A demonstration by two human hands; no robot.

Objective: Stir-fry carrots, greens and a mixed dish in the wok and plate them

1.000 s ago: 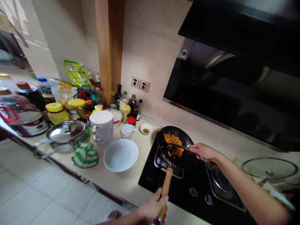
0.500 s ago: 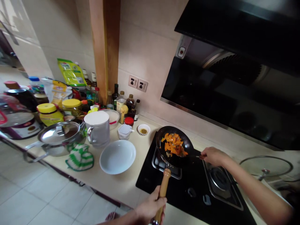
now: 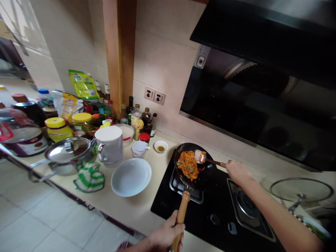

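One wok, one spatula, two sockets, two knobs

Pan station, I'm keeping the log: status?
Left hand grips pan handle. Right hand holds spatula over pan. Orange food heaped inside. Nothing visibly blocking either hand.

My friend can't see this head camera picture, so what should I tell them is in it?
A person's left hand grips the tan wooden handle of a round black pan, while their right hand holds a brown-handled spatula beside chopped orange food in it. The pan is on a black stovetop, near a round white bowl on the cream counter.
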